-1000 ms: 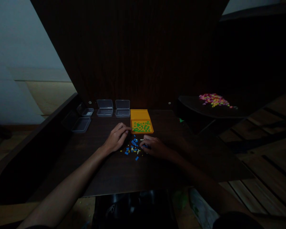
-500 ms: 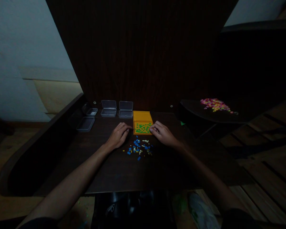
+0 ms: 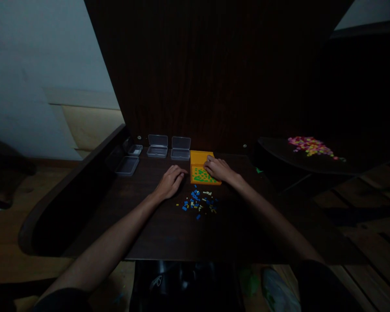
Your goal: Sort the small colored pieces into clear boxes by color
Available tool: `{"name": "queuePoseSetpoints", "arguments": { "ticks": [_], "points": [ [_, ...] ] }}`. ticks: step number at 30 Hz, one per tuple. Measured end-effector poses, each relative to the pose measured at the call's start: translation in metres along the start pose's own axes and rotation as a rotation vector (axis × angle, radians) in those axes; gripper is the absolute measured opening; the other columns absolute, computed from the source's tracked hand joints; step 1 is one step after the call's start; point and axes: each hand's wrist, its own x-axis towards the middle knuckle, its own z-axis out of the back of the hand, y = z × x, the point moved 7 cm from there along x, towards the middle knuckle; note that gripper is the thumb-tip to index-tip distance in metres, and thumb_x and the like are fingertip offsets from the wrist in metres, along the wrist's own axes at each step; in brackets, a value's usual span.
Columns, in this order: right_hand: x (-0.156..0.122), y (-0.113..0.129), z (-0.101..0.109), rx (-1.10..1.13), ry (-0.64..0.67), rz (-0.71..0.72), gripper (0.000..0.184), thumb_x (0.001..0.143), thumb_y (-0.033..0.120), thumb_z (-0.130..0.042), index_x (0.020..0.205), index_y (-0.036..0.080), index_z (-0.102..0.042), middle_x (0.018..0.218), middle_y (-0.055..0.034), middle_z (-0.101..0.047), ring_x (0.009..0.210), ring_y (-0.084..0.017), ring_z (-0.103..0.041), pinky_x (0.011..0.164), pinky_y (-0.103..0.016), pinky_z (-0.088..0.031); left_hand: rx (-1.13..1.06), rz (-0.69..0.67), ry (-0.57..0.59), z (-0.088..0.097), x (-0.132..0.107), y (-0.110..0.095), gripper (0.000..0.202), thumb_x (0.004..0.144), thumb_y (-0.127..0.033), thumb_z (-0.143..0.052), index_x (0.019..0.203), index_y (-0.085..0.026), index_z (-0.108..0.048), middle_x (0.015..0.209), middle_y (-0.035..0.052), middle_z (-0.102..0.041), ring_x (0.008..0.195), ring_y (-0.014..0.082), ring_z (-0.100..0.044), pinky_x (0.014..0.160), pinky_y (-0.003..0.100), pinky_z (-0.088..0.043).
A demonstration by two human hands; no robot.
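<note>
A yellow-orange box (image 3: 206, 183) lies on the dark table with its lid (image 3: 198, 157) raised at the back. Small green pieces (image 3: 199, 174) are scattered over its floor. My right hand (image 3: 218, 168) reaches over the box's right side, fingers bent and drawn together; whatever is between the fingertips is too small to make out. My left hand (image 3: 171, 181) rests on the table just left of the box, its index finger stretched toward the box's side. In front of the box lies a loose pile of small blue, cream and yellow building bricks (image 3: 195, 195).
Two clear plastic cases (image 3: 157, 151) (image 3: 181, 153) stand with lids up left of the box. A clear tray (image 3: 127, 166) and a smaller clear case (image 3: 135, 150) sit farther left by the side panel. Colourful small pieces (image 3: 312, 146) cover part of a shelf at right.
My right hand has moved from the box's front right corner to over its inside, farther back. My left hand stays beside the box. The whole view has shifted slightly.
</note>
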Motion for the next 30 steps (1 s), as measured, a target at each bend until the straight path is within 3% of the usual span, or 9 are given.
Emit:
{"name": "queuePoseSetpoints", "arguments": {
  "ticks": [11,15,19,23,27,30],
  "points": [
    [0.001,-0.002,0.000,0.059,0.007,0.005,0.028,0.092,0.026,-0.042,0.091,0.018,-0.069,0.102,-0.0105,-0.059,0.081,-0.018,-0.057,0.067,-0.028,-0.039,-0.017,-0.006,0.014,-0.001,0.000,-0.001,0.028,0.093,-0.026,-0.036,0.101,-0.017,-0.061,0.093,0.0064,-0.060,0.094,0.0191,-0.054,0.090,0.036,-0.043],
    [-0.007,-0.009,0.013,0.159,-0.126,0.002,0.028,0.091,0.025,-0.043,0.094,0.018,-0.070,0.092,-0.0082,-0.061,0.081,-0.019,-0.057,0.067,-0.027,-0.039,-0.019,0.006,0.022,-0.002,0.000,0.001,0.027,0.093,-0.026,-0.037,0.101,-0.017,-0.061,0.094,0.0066,-0.060,0.095,0.0187,-0.055,0.089,0.035,-0.044],
    [-0.029,-0.023,0.025,0.327,-0.337,-0.033,0.028,0.088,0.021,-0.044,0.099,0.016,-0.069,0.085,-0.0069,-0.064,0.074,-0.017,-0.057,0.065,-0.027,-0.041,-0.020,0.001,0.050,-0.003,0.000,0.000,0.027,0.093,-0.025,-0.036,0.102,-0.017,-0.060,0.095,0.0070,-0.060,0.096,0.0190,-0.055,0.089,0.035,-0.044],
    [-0.064,-0.023,0.019,0.470,-0.468,0.003,0.026,0.086,0.019,-0.044,0.094,0.016,-0.069,0.085,-0.0073,-0.067,0.072,-0.017,-0.059,0.067,-0.029,-0.045,-0.012,-0.015,0.090,-0.005,0.000,-0.003,0.025,0.091,-0.023,-0.037,0.097,-0.017,-0.060,0.093,0.0073,-0.060,0.093,0.0193,-0.056,0.086,0.035,-0.045],
    [-0.094,-0.016,0.001,0.540,-0.493,-0.050,0.026,0.087,0.024,-0.044,0.090,0.018,-0.069,0.079,-0.0044,-0.070,0.059,-0.014,-0.058,0.059,-0.028,-0.047,-0.026,-0.053,0.175,-0.007,-0.001,-0.006,0.016,0.086,-0.021,-0.043,0.084,-0.017,-0.058,0.085,0.0053,-0.059,0.084,0.0177,-0.056,0.079,0.032,-0.046],
    [-0.102,-0.002,-0.007,0.554,-0.436,0.000,0.025,0.088,0.028,-0.046,0.092,0.019,-0.069,0.078,-0.0033,-0.071,0.055,-0.013,-0.058,0.058,-0.026,-0.048,0.000,-0.087,0.258,-0.009,-0.004,-0.010,0.011,0.083,-0.025,-0.049,0.080,-0.018,-0.056,0.081,0.0035,-0.057,0.077,0.0164,-0.055,0.073,0.030,-0.044]
  ]
}}
